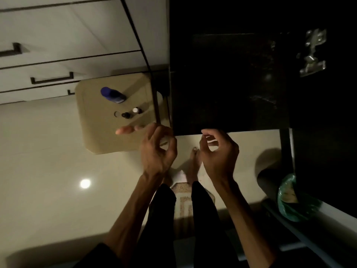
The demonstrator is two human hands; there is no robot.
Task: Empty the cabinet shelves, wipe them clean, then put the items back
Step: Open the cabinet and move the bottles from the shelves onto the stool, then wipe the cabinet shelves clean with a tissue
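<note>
Bottles [113,95] stand on a stool [92,120]; both hands' [157,149] [218,151] fingers curl loosely, holding nothing.

Both hands [189,149] loosely curled below dark cabinet [229,84].

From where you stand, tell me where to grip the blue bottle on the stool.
Grip the blue bottle round the middle of its body, coming from above and the near side. It looks to stand upright on the stool, apart from the two small bottles nearer you, so its sides are free. Both hands, left and right, look to hold nothing.
</note>
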